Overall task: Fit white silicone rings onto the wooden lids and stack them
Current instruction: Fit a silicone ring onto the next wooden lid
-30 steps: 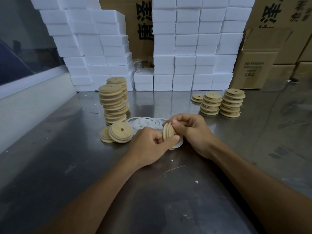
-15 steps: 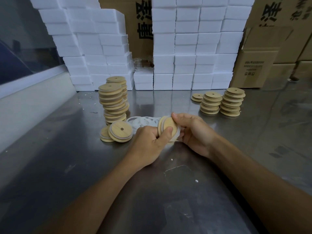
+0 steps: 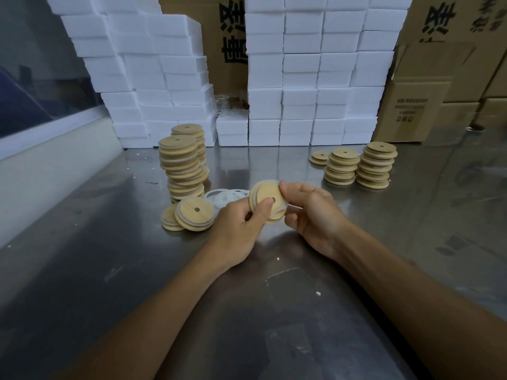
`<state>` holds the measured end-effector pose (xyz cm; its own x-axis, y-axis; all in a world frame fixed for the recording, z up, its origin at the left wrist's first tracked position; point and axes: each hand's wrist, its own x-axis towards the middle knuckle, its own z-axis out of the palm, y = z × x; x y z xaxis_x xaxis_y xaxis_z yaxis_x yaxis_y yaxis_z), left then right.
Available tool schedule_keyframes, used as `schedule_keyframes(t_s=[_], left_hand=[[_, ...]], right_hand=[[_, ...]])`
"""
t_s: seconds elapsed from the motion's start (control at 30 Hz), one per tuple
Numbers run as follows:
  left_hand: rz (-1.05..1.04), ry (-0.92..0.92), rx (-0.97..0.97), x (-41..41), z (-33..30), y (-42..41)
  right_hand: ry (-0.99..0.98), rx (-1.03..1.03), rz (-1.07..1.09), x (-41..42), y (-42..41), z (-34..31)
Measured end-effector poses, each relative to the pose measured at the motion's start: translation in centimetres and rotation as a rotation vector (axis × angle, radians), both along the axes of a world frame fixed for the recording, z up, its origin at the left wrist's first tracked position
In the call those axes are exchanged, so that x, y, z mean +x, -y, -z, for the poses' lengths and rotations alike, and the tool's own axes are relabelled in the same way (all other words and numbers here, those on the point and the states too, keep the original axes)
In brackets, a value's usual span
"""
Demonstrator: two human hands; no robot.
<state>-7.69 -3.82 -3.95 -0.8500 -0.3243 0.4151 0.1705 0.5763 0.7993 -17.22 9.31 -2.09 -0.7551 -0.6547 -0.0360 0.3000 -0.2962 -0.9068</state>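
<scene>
A round wooden lid (image 3: 267, 197) with a small centre hole is held upright above the steel table. My left hand (image 3: 238, 229) grips it from below, thumb on its face. My right hand (image 3: 312, 215) pinches its right rim, where a white silicone ring (image 3: 285, 207) shows along the edge. A pile of loose white rings (image 3: 227, 197) lies just behind my left hand. Two tall stacks of ringed lids (image 3: 182, 168) rise at the left, with a few ringed lids (image 3: 193, 213) lying in front of them.
Three lower stacks of bare wooden lids (image 3: 375, 165) stand at the right rear. White foam blocks (image 3: 315, 78) and cardboard boxes (image 3: 419, 105) wall off the back of the steel table (image 3: 247, 311). A low white ledge (image 3: 41, 165) borders the left side.
Both hands have lifted the lid and turned it from edge-on so its face points toward me. The ring now sits along its right rim.
</scene>
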Motion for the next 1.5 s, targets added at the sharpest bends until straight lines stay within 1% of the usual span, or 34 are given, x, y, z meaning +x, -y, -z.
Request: schedule_keyframes(t_s=[0.07,0.1,0.17,0.23,0.27,0.33,0.43,0.5,0.6,0.67,0.73,0.83,0.9,1.13,1.3,1.37,1.43,1.5], left_hand=[[-0.022,0.022,0.058,-0.2,0.1,0.3],[-0.039,0.025,0.097,-0.3,0.0,0.5],[-0.056,-0.002,0.128,-0.3,0.0,0.6],[-0.057,-0.016,0.071,-0.1,-0.1,0.6],[-0.049,-0.006,0.033,0.0,-0.1,0.7],[-0.03,0.033,-0.042,0.3,0.0,0.7],[-0.052,0.035,-0.121,0.5,0.1,0.6],[-0.034,-0.006,-0.101,0.5,0.0,0.5],[-0.013,-0.047,-0.056,0.4,-0.1,0.5],[0.014,-0.049,0.01,0.3,-0.2,0.7],[0.028,-0.044,0.101,0.3,-0.3,0.7],[0.034,-0.044,0.255,0.2,-0.5,0.7],[0.034,-0.056,0.322,0.2,-0.6,0.6],[0.028,-0.086,0.391,0.1,-0.5,0.3],[-0.005,-0.128,0.44,0.1,-0.7,0.3],[0.0,-0.126,0.378,0.2,-0.6,0.3],[-0.002,-0.117,0.297,0.3,-0.4,0.4],[0.043,-0.091,0.275,0.4,-0.3,0.6]], right_hand=[[-0.076,0.017,0.064,0.3,0.0,0.1],[-0.17,0.047,0.106,0.5,0.0,0.1],[-0.434,0.099,0.155,0.9,0.0,-0.1],[-0.686,0.123,0.152,1.2,0.0,-0.6],[-0.773,0.141,0.144,1.2,-0.1,-1.0],[-0.862,0.2,0.091,1.1,-0.6,-1.6],[-0.828,0.307,-0.002,0.9,-1.1,-1.9],[-0.69,0.304,-0.018,0.8,-1.2,-1.8],[-0.427,0.22,-0.011,0.8,-0.9,-1.6],[-0.321,0.188,0.004,0.8,-0.6,-1.6],[-0.294,0.166,0.007,0.9,-0.4,-1.6],[-0.309,0.149,0.015,1.3,0.0,-1.5],[-0.264,0.136,0.012,1.5,0.1,-1.2],[-0.016,0.061,-0.062,1.5,0.1,-1.0],[-0.076,0.046,-0.037,1.8,0.7,-0.5],[-0.155,0.072,0.013,1.9,0.7,-0.4],[-0.335,0.116,0.096,1.9,0.5,-0.5],[-0.635,0.162,0.165,2.1,0.3,-0.7]])
